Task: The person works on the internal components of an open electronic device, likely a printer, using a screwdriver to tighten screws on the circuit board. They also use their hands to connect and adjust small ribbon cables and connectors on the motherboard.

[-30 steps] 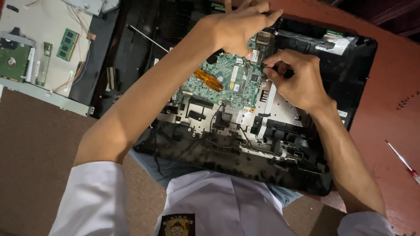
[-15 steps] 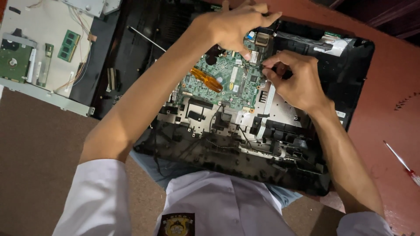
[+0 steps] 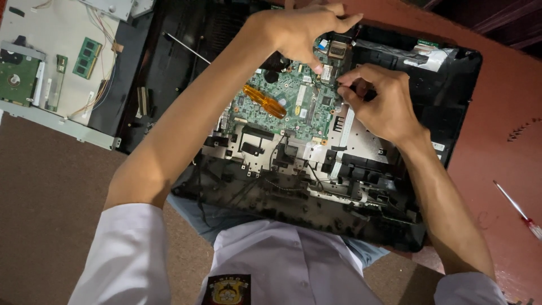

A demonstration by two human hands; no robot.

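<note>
The green printed circuit board (image 3: 288, 107) lies inside the opened black plastic computer chassis (image 3: 451, 90), a little above the middle of the view. Its long axis runs about from 8 o'clock to 2 o'clock, and the end at 2 o'clock points to the far corner of the chassis.

The left hand (image 3: 302, 28) comes down from 12 o'clock onto the upper edge of the board. Its fingers are curled and pinched close, but I cannot tell what they grip, if anything. The right hand (image 3: 381, 104) is at 3 o'clock of the board; its fingertips are closed on a small dark part at the board's edge, which is too hidden to name.

An orange transparent screwdriver handle (image 3: 264, 101) rests on the board, slanting from 10 to 4 o'clock.

The work seems well advanced: the cover is off and the board is exposed, but it still sits in its place. At 9 o'clock, well apart, a green memory stick (image 3: 86, 57) and a hard drive (image 3: 17, 79) lie on a pale metal plate (image 3: 62, 121). A thin red-handled screwdriver (image 3: 516, 209) lies at 4 o'clock.
</note>
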